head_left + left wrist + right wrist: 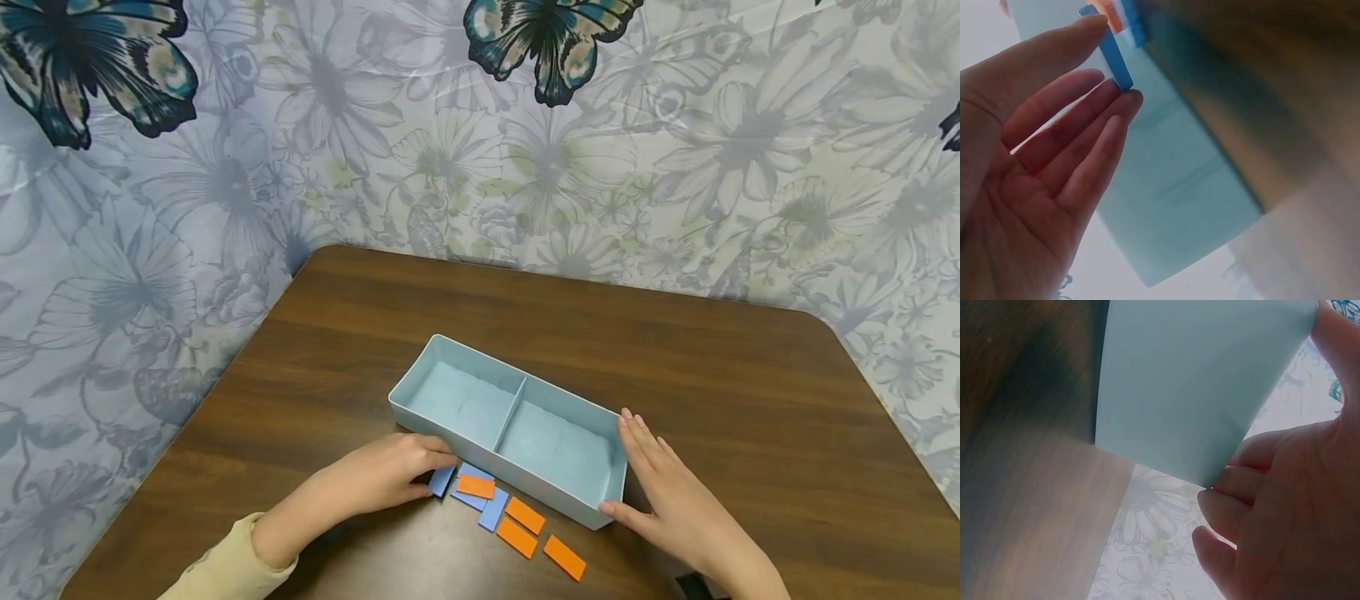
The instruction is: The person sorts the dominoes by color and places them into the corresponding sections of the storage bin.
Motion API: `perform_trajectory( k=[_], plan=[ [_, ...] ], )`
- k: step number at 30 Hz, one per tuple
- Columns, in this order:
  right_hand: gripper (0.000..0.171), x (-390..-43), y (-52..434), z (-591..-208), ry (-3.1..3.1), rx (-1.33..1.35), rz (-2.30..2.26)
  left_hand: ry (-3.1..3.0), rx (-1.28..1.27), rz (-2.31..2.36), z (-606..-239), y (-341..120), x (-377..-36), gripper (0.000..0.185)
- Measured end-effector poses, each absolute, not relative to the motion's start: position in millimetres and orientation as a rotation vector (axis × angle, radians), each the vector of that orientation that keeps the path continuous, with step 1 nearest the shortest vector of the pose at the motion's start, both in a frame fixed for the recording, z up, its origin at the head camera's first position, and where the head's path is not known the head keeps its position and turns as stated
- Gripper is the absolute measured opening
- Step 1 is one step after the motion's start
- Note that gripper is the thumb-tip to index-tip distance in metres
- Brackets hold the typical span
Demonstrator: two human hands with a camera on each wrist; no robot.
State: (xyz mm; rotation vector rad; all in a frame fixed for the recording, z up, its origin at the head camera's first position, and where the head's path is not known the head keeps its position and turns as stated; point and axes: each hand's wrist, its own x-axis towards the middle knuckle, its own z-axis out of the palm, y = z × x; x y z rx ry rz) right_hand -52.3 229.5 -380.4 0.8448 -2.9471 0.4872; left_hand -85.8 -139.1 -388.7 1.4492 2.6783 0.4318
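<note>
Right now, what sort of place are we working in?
Likely a home or makeshift tabletop setup, not a workshop: a dark wooden table stands against a floral butterfly-print sheet. On it sit a light blue two-compartment tray and small blue and orange tiles.

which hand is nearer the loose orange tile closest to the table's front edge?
Right. The right hand rests against the light-blue two-compartment plastic tray's end, beside the flat orange rectangular tile; the left hand pinches a blue tile farther away.

Four orange tiles [524, 514] and three blue tiles [492, 509] are counted near the tabletop's front edge, beside one two-compartment tray [420, 375].
</note>
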Motion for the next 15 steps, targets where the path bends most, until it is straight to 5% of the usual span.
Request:
perform_trajectory(
  k=[15],
  plan=[
    [0.092,-52,230,-381,-2.946,0.838,0.491,2.645,1.515,0.666,-361,-139,-89,0.040]
  ],
)
